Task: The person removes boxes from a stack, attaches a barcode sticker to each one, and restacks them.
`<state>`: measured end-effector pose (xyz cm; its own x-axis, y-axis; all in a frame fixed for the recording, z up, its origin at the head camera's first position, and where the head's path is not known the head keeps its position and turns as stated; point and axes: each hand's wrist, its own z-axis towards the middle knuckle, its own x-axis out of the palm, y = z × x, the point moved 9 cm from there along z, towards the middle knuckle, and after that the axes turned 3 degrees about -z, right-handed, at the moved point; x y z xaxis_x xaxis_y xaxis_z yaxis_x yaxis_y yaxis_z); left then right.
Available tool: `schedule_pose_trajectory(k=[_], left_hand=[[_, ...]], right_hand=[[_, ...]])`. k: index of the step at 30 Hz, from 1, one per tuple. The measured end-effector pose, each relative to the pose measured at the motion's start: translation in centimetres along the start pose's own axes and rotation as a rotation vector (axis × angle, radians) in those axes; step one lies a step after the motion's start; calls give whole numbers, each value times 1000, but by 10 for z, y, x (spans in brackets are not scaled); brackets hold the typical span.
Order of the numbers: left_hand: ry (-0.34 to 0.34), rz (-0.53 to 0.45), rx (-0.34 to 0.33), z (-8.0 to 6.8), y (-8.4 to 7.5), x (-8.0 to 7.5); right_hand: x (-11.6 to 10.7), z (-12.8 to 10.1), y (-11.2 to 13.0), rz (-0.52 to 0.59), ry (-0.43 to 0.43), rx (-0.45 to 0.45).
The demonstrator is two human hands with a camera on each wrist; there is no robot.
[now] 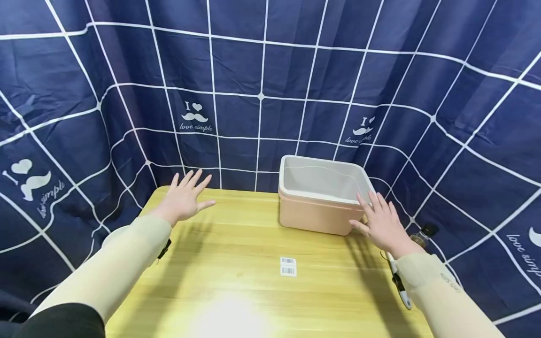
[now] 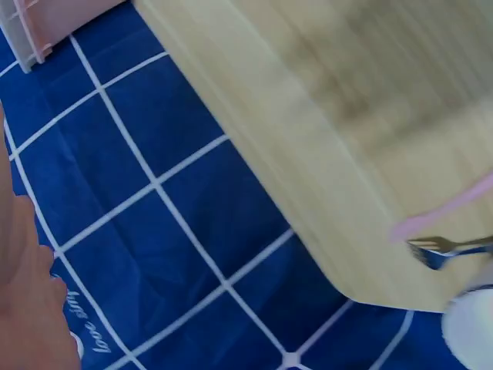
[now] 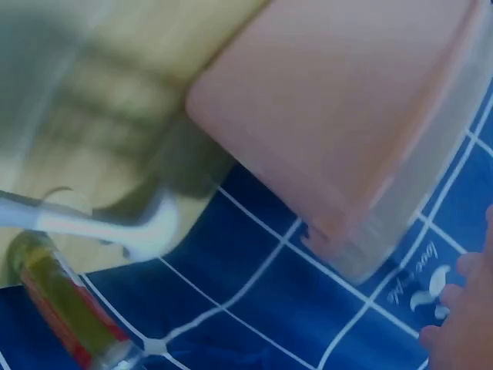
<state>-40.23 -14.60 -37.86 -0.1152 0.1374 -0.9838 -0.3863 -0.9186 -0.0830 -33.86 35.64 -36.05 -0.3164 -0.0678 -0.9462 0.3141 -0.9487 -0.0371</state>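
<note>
My left hand point(image 1: 183, 197) hangs over the far left part of the wooden table point(image 1: 249, 234), its fingers spread and holding nothing. My right hand point(image 1: 382, 225) is also spread and holds nothing. In the head view it overlaps the right front corner of a pink box point(image 1: 314, 216) with a white rim; in the right wrist view a gap shows between the fingers and the box. Under my left forearm, mostly hidden in the head view, the left wrist view shows a fork point(image 2: 433, 254), a pink strip-like utensil point(image 2: 439, 220) and a round white object point(image 2: 471, 327).
Near the right table edge lie a long white-handled tool point(image 3: 100, 225) and a bottle point(image 3: 69, 304) with a red label. A white barcode sticker point(image 1: 288, 266) is on the tabletop. A blue curtain point(image 1: 236, 112) with white grid lines surrounds the table's back and sides.
</note>
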Motion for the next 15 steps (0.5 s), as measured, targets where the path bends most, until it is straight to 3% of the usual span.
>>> schedule_pose_trajectory(k=[4,8,11,15], left_hand=[[21,-1,8,29,-16,-9],[63,-126,-40,60,-36,-19],[74,-212,-92,82,-51,-21],[83,-263,-129,104,-75,-11]], right_hand=[[-19,18,-13,3,-27,33],[-32,39,-29,35,-2,97],[-30,48,-44,103,45,184],[-17,47,-68,171,91,317]])
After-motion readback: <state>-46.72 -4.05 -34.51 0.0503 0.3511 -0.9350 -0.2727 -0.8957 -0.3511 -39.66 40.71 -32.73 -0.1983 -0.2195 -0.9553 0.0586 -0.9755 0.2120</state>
